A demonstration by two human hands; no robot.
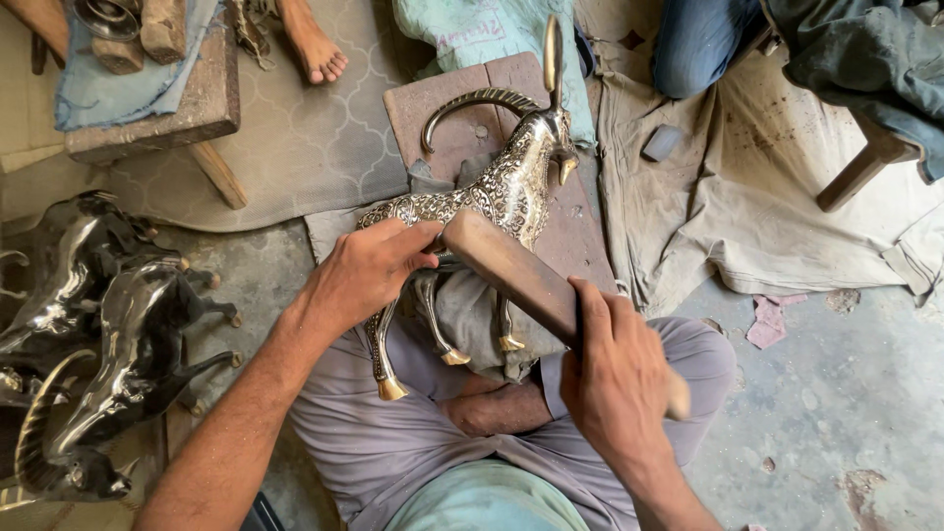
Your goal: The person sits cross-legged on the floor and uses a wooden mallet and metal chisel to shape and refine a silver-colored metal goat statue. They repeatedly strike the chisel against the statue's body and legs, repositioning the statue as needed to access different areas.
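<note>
An engraved brass animal figure with long curved horns (503,187) lies on its side over a grey cloth (472,315) on my lap and a wooden block (580,236). My left hand (366,270) presses down on the figure's back and body. My right hand (615,379) grips a flat wooden stick (511,270), whose far end rests against the figure's body beside my left thumb. The figure's legs with golden hooves point toward me.
Dark polished metal animal figures (108,324) are piled at the left. A low wooden stool (187,108) with cloth and tools stands at the upper left, a person's bare foot (317,49) beside it. Another person's blue-trousered knee (698,44) and a cloth sheet (787,216) lie at right.
</note>
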